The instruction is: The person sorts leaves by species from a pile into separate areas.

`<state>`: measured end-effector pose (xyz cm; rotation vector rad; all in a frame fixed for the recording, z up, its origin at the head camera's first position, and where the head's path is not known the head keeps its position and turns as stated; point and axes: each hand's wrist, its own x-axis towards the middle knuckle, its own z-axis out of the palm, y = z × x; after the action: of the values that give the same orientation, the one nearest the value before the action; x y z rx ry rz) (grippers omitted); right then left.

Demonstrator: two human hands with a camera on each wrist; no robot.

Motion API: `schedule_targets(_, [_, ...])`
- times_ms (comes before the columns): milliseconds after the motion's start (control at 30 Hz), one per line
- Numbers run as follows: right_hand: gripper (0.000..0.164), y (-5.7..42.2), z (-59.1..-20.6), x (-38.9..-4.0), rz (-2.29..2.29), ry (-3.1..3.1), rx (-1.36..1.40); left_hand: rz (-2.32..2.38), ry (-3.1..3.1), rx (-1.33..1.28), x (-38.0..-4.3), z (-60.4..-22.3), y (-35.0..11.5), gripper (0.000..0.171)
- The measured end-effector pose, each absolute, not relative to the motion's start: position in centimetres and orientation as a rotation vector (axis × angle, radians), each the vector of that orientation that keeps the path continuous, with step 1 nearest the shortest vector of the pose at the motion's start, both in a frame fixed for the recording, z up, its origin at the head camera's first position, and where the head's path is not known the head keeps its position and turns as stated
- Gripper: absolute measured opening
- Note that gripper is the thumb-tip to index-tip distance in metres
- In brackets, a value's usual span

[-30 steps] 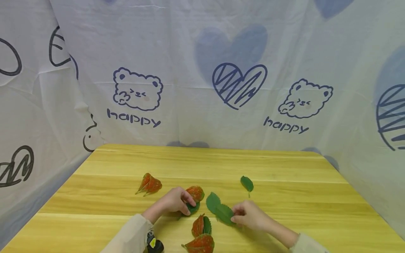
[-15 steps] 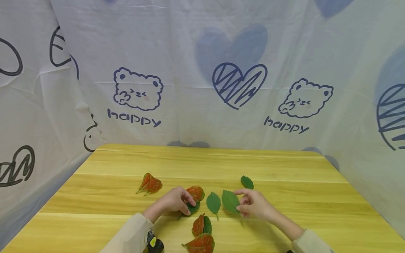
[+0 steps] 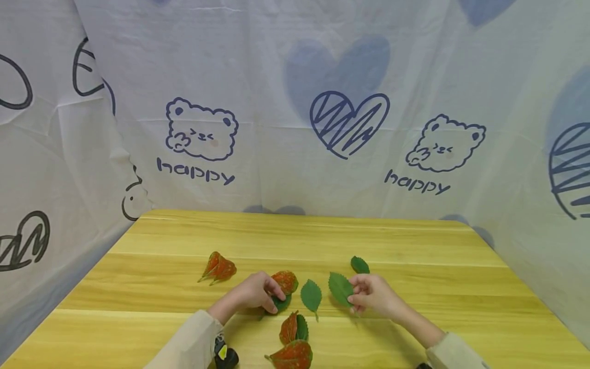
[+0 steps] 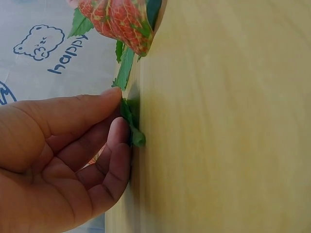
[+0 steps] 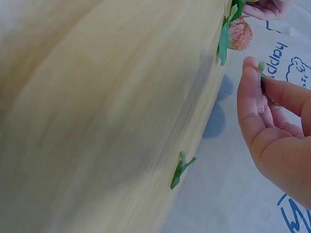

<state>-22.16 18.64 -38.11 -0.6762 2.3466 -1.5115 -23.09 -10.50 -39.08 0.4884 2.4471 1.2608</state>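
In the head view my right hand (image 3: 375,294) pinches a green leaf (image 3: 340,288) between thumb and fingers, raised above the table. The right wrist view shows that hand (image 5: 277,116) apart from the tabletop. My left hand (image 3: 255,292) holds another green leaf (image 3: 281,304) low at the table with thumb and fingertips, and the hand partly covers it. In the left wrist view this leaf (image 4: 129,116) lies right at the fingertips. A red leaf (image 3: 287,282) sits just beyond it. Between the hands lies a single green leaf (image 3: 311,295).
Two overlapping red leaves (image 3: 220,268) lie at the left of the wooden table (image 3: 415,246). A small green leaf (image 3: 359,265) is beyond my right hand. Nearer me are a red-and-green pair (image 3: 289,329) and a larger red leaf (image 3: 292,356). A printed cloth (image 3: 276,169) hangs behind.
My right hand has lifted its green leaf off the one beside it and moved it right and away from me. The left hand stays in place.
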Motion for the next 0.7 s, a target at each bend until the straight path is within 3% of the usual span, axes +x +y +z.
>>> schedule_targets(167, [0.015, 18.81, -38.23, -22.28, -1.521, 2.318, -0.667, 1.261, 2.451, 0.493, -23.15, -39.19, -10.5, 0.024])
schedule_targets(467, [0.025, 19.05, -38.25, -22.33, -1.583, 2.32, -0.585, 1.259, 2.456, 0.504, -23.2, -39.33, -10.52, 0.023])
schedule_targets(700, [0.016, 19.46, -38.6, -22.62, -1.589, 2.331, -0.592, 1.277, 2.443, 0.498, -23.23, -39.43, -10.55, 0.023])
